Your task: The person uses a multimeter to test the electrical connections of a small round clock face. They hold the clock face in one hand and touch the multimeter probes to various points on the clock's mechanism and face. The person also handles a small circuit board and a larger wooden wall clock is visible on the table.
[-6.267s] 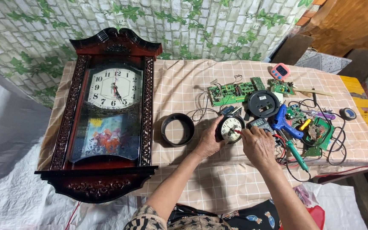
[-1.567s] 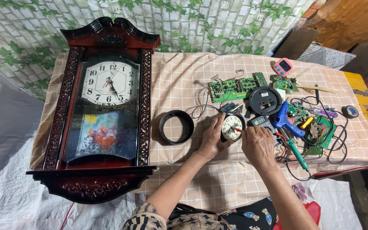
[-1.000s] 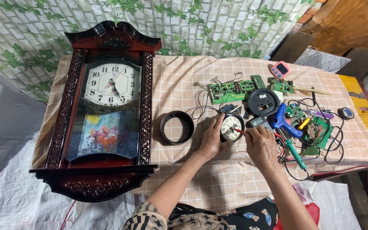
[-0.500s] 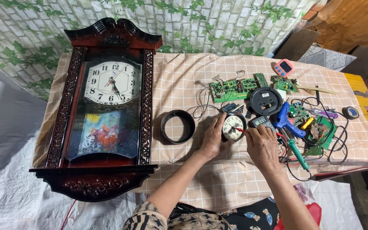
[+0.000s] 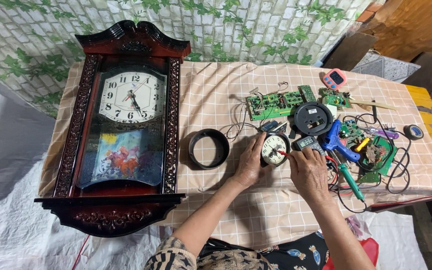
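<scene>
We rest our left hand [image 5: 249, 162] flat against the left side of the small round clock [image 5: 274, 149]. Its fingers are spread wide and hold nothing; they only press on the clock's rim, so the clock does not slide. The small clock lies face up on the bench [image 5: 211, 100], on the checked cloth, just right of the black ring [image 5: 209, 148].

Our right hand [image 5: 308, 169] sits just right of the small clock. Its fingers are pinched shut on a thin red probe [image 5: 284, 154]. The tip of the probe touches the clock face near the middle. We hold it like a pencil, so the tip can go to one tiny spot.

A small grey meter [image 5: 306, 143] lies just right of the small clock, touching our right hand, so its little screen is easy to see. A blue glue gun [image 5: 337, 141] lies further right of the clock, with a green-handled tool [image 5: 351, 182] below it. Green circuit boards [image 5: 276, 104] and a round black back plate [image 5: 313, 118] lie just behind the small clock. A pink timer [image 5: 334, 78] sits well behind it.

A big dark wooden wall clock [image 5: 126, 130] lies flat on its back far to the left of the small clock, out of the way of our hands.
</scene>
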